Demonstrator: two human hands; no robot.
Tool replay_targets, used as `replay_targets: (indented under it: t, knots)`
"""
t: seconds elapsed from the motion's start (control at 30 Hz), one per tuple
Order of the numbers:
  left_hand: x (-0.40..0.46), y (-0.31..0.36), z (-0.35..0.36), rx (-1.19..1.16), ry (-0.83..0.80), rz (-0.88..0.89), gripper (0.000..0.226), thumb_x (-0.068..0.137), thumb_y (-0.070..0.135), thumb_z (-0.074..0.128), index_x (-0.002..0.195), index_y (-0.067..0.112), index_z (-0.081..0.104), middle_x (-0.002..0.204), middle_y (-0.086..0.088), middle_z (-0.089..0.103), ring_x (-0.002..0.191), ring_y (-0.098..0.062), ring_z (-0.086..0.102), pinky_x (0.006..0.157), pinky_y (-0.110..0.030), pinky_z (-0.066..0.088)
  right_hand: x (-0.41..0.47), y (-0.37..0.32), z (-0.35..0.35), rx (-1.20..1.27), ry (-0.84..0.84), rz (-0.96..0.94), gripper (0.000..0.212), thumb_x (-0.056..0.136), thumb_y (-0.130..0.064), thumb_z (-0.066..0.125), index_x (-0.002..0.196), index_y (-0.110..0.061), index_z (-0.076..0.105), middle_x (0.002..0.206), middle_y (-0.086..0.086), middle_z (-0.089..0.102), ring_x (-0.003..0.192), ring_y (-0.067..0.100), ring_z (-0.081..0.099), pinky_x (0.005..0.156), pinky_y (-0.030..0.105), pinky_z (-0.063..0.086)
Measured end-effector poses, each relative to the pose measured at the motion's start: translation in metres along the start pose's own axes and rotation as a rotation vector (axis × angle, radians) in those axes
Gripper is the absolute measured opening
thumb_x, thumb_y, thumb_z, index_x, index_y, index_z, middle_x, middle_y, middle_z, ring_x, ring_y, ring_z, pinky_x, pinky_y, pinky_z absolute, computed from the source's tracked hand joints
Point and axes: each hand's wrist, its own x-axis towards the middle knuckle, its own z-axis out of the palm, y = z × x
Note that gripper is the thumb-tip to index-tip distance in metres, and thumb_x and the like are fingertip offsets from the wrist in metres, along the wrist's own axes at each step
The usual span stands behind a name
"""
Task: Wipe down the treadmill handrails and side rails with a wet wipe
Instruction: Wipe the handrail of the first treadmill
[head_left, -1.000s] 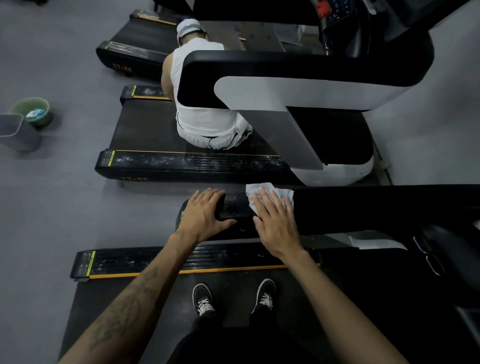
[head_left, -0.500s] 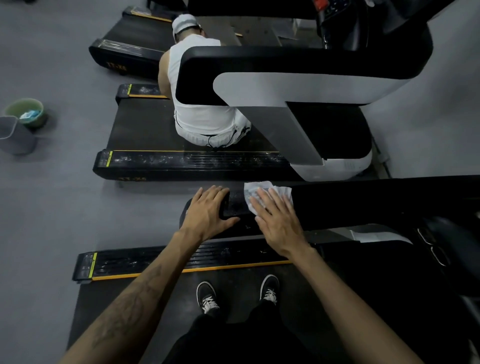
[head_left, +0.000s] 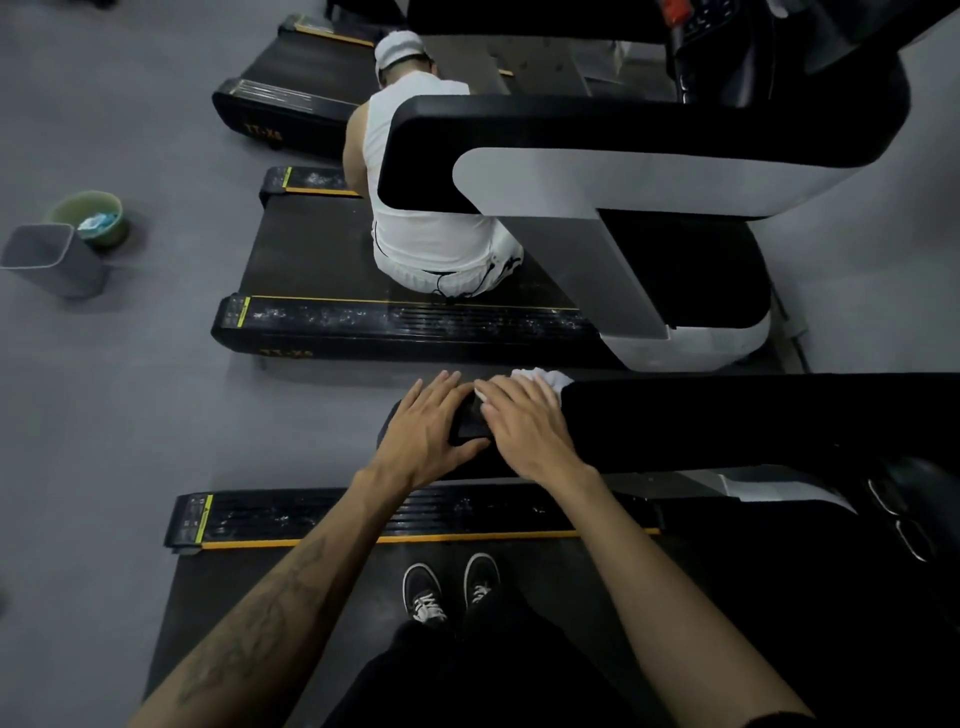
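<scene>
The right hand (head_left: 530, 426), fingers flat on the wet wipe (head_left: 540, 376), has slid it along the handrail (head_left: 727, 415) to meet the left hand (head_left: 431, 426) splayed at the rail's end, finishing that stretch.

We see a black handrail (head_left: 727, 415) that looks smooth and a bit dull. The white wipe (head_left: 540, 375) looks soft and crumpled. The side rail (head_left: 415, 512) is ridged black plastic with dusty white specks.
</scene>
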Motion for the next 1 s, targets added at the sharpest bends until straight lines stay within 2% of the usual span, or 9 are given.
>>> replay_targets:
  t: [0.1, 0.2, 0.3, 0.37, 0.5, 0.6, 0.73, 0.87, 1.0]
  knots:
    - [-0.006, -0.005, 0.0, 0.017, 0.038, -0.028, 0.091, 0.083, 0.074, 0.042, 0.153, 0.016, 0.044, 0.161, -0.01, 0.04, 0.153, -0.025, 0.029, 0.127, -0.045, 0.014, -0.017, 0.028, -0.007, -0.033, 0.014, -0.096, 0.053, 0.104, -0.038, 0.025, 0.151, -0.025, 0.046, 0.147, -0.007, 0.049, 0.14, 0.016, 0.039, 0.122, 0.045, 0.02]
    - [-0.011, -0.004, 0.0, 0.026, 0.094, -0.051, 0.087, 0.084, 0.073, 0.047, 0.148, 0.014, 0.049, 0.159, -0.011, 0.042, 0.151, -0.027, 0.033, 0.127, -0.046, 0.016, -0.016, 0.041, -0.014, -0.086, 0.035, -0.011, 0.052, 0.104, -0.037, 0.024, 0.146, -0.021, 0.051, 0.137, -0.003, 0.056, 0.13, 0.021, 0.048, 0.12, 0.044, 0.023]
    - [-0.014, -0.003, 0.0, 0.025, 0.151, -0.072, 0.083, 0.084, 0.072, 0.052, 0.143, 0.014, 0.055, 0.157, -0.012, 0.044, 0.148, -0.029, 0.036, 0.126, -0.048, 0.02, 0.007, 0.028, -0.018, -0.09, -0.039, 0.089, 0.058, 0.103, -0.045, 0.018, 0.134, -0.019, 0.061, 0.127, 0.001, 0.065, 0.12, 0.024, 0.056, 0.114, 0.042, 0.027]
    - [-0.015, -0.003, 0.003, 0.025, 0.173, -0.095, 0.083, 0.083, 0.072, 0.053, 0.141, 0.014, 0.056, 0.156, -0.011, 0.045, 0.148, -0.029, 0.036, 0.125, -0.047, 0.019, 0.025, 0.011, -0.017, -0.083, -0.138, 0.103, 0.051, 0.106, -0.045, 0.027, 0.128, -0.017, 0.064, 0.126, 0.005, 0.065, 0.12, 0.027, 0.056, 0.107, 0.043, 0.031]
    - [-0.019, 0.002, 0.006, -0.049, 0.183, -0.148, 0.084, 0.081, 0.069, 0.053, 0.143, 0.012, 0.055, 0.154, -0.012, 0.048, 0.146, -0.029, 0.04, 0.125, -0.048, 0.02, 0.038, -0.017, -0.004, -0.079, -0.194, -0.013, 0.042, 0.107, -0.043, 0.036, 0.13, -0.016, 0.058, 0.131, 0.007, 0.062, 0.123, 0.029, 0.054, 0.106, 0.043, 0.031]
    - [-0.021, 0.0, 0.005, -0.054, 0.162, -0.172, 0.09, 0.079, 0.072, 0.051, 0.146, 0.012, 0.051, 0.154, -0.011, 0.047, 0.147, -0.028, 0.039, 0.126, -0.047, 0.019, 0.02, -0.01, -0.002, -0.01, -0.156, -0.163, 0.05, 0.105, -0.041, 0.033, 0.146, -0.018, 0.048, 0.145, 0.002, 0.054, 0.135, 0.024, 0.047, 0.116, 0.04, 0.024]
    - [-0.015, -0.011, 0.0, -0.04, 0.129, -0.175, 0.1, 0.075, 0.081, 0.053, 0.148, 0.013, 0.049, 0.154, -0.007, 0.048, 0.148, -0.026, 0.037, 0.126, -0.047, 0.019, -0.013, 0.036, -0.01, -0.024, -0.114, -0.329, 0.061, 0.104, -0.047, 0.029, 0.16, -0.022, 0.033, 0.168, -0.002, 0.025, 0.155, 0.018, 0.019, 0.127, 0.041, 0.01]
    - [-0.014, -0.016, -0.005, -0.07, 0.103, -0.146, 0.095, 0.076, 0.079, 0.056, 0.147, 0.016, 0.048, 0.147, -0.002, 0.052, 0.138, -0.021, 0.047, 0.124, -0.044, 0.023, -0.012, 0.035, -0.009, -0.097, -0.057, -0.181, 0.062, 0.104, -0.047, 0.025, 0.157, -0.02, 0.038, 0.162, 0.001, 0.038, 0.151, 0.022, 0.031, 0.124, 0.042, 0.014]
    - [-0.018, -0.016, -0.008, -0.111, 0.088, -0.126, 0.094, 0.076, 0.071, 0.056, 0.149, 0.014, 0.046, 0.147, -0.005, 0.052, 0.135, -0.023, 0.049, 0.124, -0.048, 0.026, 0.016, -0.014, -0.001, -0.139, -0.131, 0.025, 0.081, 0.093, -0.057, 0.006, 0.148, -0.013, 0.046, 0.141, 0.005, 0.057, 0.132, 0.025, 0.048, 0.119, 0.043, 0.02]
